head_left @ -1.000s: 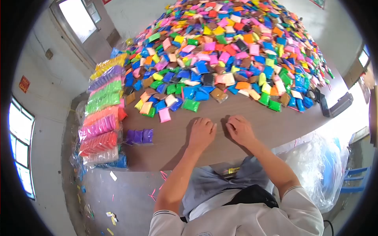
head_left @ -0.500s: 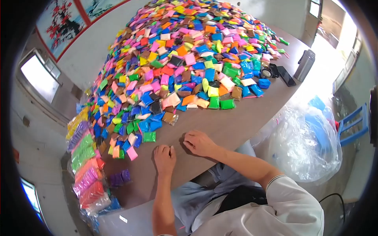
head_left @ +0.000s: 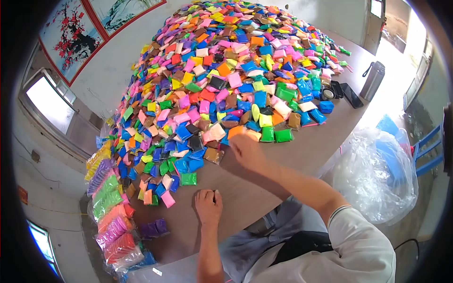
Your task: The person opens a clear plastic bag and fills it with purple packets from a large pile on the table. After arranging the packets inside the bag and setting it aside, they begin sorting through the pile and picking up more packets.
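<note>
A large heap of small, soft, coloured packets in clear wrap (head_left: 207,94) covers the far side of the brown table (head_left: 188,236). My right hand (head_left: 247,152) is over the heap's near edge, fingers bent downward and slightly blurred. Its fingertips overlap an orange packet (head_left: 237,131) in this view; whether they grip it I cannot tell. A brown packet (head_left: 213,155) lies just left of that hand. Near the front edge my left hand (head_left: 209,206) rests on the tabletop, fingers curled in. A green packet (head_left: 188,179) and a pink packet (head_left: 167,199) are closest to it.
Bundled packets in clear bags (head_left: 111,207) line the left edge, beside a purple bundle (head_left: 154,228). A steel flask (head_left: 373,80), a phone (head_left: 351,95) and a round tin (head_left: 327,94) stand or lie at the right. Beyond are a large clear plastic bag (head_left: 373,174) and a blue chair (head_left: 428,146).
My right hand has moved forward from the bare tabletop to the heap's near edge. My left hand stays resting on the table. The whole view has shifted slightly.
</note>
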`<state>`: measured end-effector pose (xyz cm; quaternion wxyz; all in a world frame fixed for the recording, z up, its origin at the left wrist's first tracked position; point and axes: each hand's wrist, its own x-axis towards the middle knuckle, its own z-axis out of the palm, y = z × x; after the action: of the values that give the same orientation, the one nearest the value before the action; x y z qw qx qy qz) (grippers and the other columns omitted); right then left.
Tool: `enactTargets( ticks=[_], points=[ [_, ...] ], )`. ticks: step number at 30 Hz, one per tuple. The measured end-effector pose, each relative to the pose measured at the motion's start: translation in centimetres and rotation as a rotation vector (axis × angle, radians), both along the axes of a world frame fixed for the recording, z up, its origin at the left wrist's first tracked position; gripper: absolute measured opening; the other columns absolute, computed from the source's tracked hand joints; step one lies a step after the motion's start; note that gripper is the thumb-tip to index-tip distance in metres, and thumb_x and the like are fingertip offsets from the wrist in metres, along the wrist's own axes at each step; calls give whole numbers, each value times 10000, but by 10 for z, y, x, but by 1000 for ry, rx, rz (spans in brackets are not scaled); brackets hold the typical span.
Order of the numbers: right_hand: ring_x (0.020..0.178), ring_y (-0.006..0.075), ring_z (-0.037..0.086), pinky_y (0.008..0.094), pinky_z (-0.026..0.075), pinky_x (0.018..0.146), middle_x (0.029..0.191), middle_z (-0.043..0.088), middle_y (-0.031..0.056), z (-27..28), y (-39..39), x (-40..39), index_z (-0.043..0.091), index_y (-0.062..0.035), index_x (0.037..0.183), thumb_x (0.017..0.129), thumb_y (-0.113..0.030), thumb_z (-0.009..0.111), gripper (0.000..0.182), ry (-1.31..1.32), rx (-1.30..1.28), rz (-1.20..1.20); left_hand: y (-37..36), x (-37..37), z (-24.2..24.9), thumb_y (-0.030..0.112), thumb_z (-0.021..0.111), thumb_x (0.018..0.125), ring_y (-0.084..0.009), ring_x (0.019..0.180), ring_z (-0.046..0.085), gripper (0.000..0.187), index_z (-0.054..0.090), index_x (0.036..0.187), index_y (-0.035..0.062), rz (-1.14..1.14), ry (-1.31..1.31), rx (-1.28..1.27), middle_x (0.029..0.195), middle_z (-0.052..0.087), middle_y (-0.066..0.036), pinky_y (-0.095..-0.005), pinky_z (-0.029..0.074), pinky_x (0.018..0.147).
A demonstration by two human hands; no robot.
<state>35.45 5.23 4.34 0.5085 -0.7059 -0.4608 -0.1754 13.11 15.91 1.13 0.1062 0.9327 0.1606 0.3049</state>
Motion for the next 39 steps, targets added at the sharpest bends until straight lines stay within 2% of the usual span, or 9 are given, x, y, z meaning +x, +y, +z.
enactTargets(
  ticks=[9, 10, 14, 21, 24, 27, 29, 33, 39],
  points=[
    [852, 388, 621, 463, 514, 706, 873, 601, 183, 20, 81, 105, 602, -52, 805, 777, -96, 622, 56, 28, -237, -223, 0, 1, 4, 122, 665, 822, -323, 840, 570, 144, 591, 747, 23, -12, -23, -66, 872, 586, -101, -441, 463, 761],
    [908, 394, 630, 459, 534, 776, 1000, 605, 208, 18, 89, 111, 632, -46, 877, 788, -154, 645, 140, 8, -275, -275, 0, 0, 3, 122, 667, 820, -322, 841, 571, 142, 593, 750, 24, -7, -21, -86, 872, 587, -99, -439, 464, 763],
    [969, 369, 654, 468, 527, 833, 1064, 651, 174, 10, 118, 127, 608, -37, 1087, 774, -262, 711, 399, -27, -327, -511, 2, -1, 3, 126, 671, 822, -307, 849, 577, 136, 602, 758, 27, -10, -44, -124, 873, 598, -89, -433, 464, 763],
    [970, 350, 670, 469, 531, 819, 982, 691, 176, 19, 129, 136, 608, -71, 1119, 781, -328, 691, 433, 228, -628, -494, 4, -1, 1, 132, 675, 833, -300, 851, 581, 135, 617, 770, 27, 10, -59, -175, 891, 607, -85, -432, 464, 761],
    [947, 335, 675, 472, 529, 785, 952, 696, 164, 24, 121, 137, 615, -77, 1093, 791, -281, 657, 366, 294, -471, -511, 4, -3, 0, 136, 674, 846, -307, 866, 588, 142, 623, 788, 17, 17, -71, -203, 919, 620, -96, -437, 473, 762],
    [875, 306, 679, 430, 528, 742, 932, 691, 157, 27, 101, 118, 619, -84, 1054, 791, -209, 648, 293, 155, -84, -423, 6, -6, 1, 157, 659, 876, -320, 871, 600, 175, 624, 810, -1, 27, -115, -285, 935, 636, -119, -433, 483, 764],
    [820, 229, 659, 361, 511, 723, 903, 671, 118, 43, 71, 73, 604, -62, 1019, 793, -144, 664, 247, 306, 71, -157, 3, -8, 4, 183, 636, 903, -332, 857, 606, 212, 619, 823, -13, 34, -151, -418, 926, 641, -140, -425, 485, 758],
    [840, 79, 539, 269, 458, 709, 920, 576, -9, 1, 27, -11, 557, -62, 997, 819, -93, 700, 232, 797, 20, 437, 12, -8, 6, 243, 569, 954, -354, 803, 602, 293, 600, 850, -29, -2, -178, -663, 877, 627, -176, -407, 475, 736],
    [918, 60, 545, 232, 462, 794, 1044, 597, -1, -21, 23, -92, 565, -44, 1114, 897, -105, 674, 250, 1077, -40, 699, 15, -11, 7, 283, 529, 974, -343, 808, 598, 328, 595, 905, -30, -18, -160, -737, 865, 609, -183, -398, 463, 731]
  ],
)
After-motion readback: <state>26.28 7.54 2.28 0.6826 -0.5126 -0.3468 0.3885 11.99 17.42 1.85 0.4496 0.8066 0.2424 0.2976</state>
